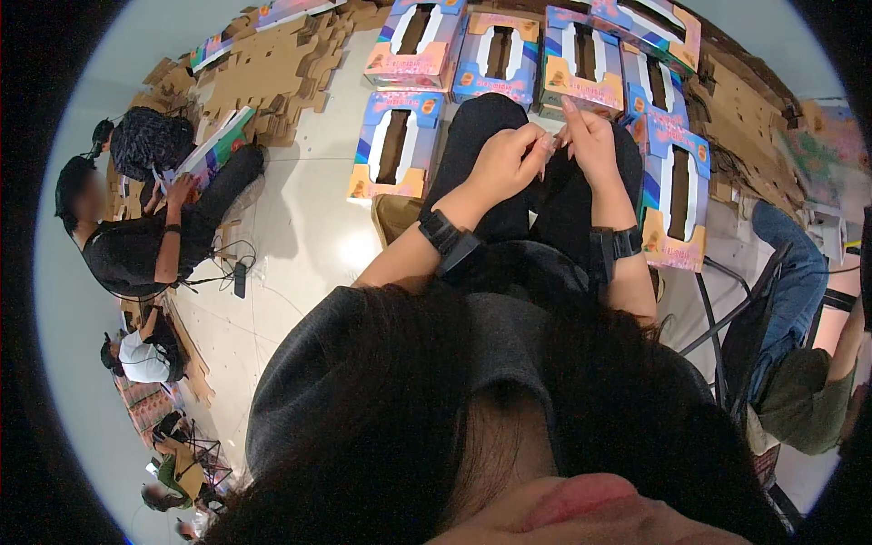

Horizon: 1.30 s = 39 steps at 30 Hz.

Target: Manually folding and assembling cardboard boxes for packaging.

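Observation:
My left hand (506, 166) and my right hand (591, 143) come together above my lap. The fingers of both are drawn into a pinch. Between the fingertips there is a small pale bit, too small to name, and I cannot tell which hand has it. My knees in dark trousers (489, 123) lie under the hands. Just beyond my right hand stands a colourful cardboard box (581, 94) with a long cut-out window. Similar boxes flank me, one by my left knee (392, 186) and one by my right forearm (698, 204).
Several more such boxes (420, 68) stand in rows ahead. Flattened brown cardboard (272, 77) lies at the far left and right. On the left a person in black (136, 245) sits handling a box. At the right are a person's jeans (786, 282) and dark chair legs (718, 318).

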### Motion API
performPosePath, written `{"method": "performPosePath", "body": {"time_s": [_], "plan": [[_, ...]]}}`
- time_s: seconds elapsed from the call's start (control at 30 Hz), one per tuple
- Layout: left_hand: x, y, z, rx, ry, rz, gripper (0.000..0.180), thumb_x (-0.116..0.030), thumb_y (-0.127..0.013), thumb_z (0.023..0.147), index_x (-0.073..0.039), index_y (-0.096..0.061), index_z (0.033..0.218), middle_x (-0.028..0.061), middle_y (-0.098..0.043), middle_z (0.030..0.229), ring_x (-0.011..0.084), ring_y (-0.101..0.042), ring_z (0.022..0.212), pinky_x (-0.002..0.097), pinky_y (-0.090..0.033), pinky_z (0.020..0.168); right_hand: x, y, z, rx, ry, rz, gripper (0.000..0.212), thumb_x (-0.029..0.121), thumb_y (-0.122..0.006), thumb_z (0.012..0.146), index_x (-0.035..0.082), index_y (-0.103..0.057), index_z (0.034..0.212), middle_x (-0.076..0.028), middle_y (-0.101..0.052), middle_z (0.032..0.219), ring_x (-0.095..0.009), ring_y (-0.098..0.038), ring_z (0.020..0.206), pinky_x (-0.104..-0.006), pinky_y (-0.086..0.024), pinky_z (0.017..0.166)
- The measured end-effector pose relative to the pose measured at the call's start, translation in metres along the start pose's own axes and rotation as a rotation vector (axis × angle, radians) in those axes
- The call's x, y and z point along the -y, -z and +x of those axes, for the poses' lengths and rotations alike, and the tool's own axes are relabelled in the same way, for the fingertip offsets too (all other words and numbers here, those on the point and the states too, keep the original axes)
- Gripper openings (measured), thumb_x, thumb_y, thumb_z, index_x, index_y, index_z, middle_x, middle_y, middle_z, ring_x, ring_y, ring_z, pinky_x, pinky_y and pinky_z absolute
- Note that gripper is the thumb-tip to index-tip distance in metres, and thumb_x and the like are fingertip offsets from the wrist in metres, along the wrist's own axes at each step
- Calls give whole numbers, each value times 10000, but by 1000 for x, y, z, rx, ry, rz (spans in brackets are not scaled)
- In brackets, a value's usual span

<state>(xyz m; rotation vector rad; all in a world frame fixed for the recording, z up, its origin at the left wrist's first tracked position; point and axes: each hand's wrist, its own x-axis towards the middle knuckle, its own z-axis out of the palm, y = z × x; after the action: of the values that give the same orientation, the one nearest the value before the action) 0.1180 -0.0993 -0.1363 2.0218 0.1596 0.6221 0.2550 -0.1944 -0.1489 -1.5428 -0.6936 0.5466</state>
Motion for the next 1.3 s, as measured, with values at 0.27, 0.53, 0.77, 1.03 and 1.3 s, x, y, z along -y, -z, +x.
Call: {"method": "performPosePath", "body": {"time_s": [0.27,0.53,0.77,1.03,1.3], "plan": [[-1,3,1,24,19,-66,280,-179,-415,948,-6,-527,759,86,-557,594,211,-590,568,316,-445,559,6,-2,0,-3,-7,-3,497,404,-549,905,48,-547,559,-27,-542,523,-61,-446,412,-200,-318,410],[8,2,-1,15,-21,-45,301,-190,-402,956,-8,-513,744,86,-544,587,200,-582,560,308,-442,549,5,-4,0,2,-5,11,489,385,-557,904,50,-541,548,-28,-536,516,-63,-439,400,-203,-315,403],[6,2,-1,-9,11,-64,322,-202,-393,968,-15,-506,731,79,-535,574,192,-573,533,302,-436,529,9,-6,-1,2,-24,1,492,359,-582,895,23,-551,537,2,-496,476,-65,-463,430,-220,-372,446],[9,1,-1,-22,17,-29,304,-183,-419,958,-16,-492,715,86,-525,558,199,-568,509,308,-427,498,11,-6,-2,12,-27,-21,484,352,-581,897,3,-567,562,-11,-517,491,-73,-496,459,-226,-390,470],[8,1,-1,-23,3,-9,296,-186,-422,954,-17,-485,718,84,-517,550,202,-561,500,313,-422,492,10,-5,-2,20,-49,-47,461,341,-582,898,4,-592,585,-16,-536,505,-73,-506,469,-223,-391,470]]}}
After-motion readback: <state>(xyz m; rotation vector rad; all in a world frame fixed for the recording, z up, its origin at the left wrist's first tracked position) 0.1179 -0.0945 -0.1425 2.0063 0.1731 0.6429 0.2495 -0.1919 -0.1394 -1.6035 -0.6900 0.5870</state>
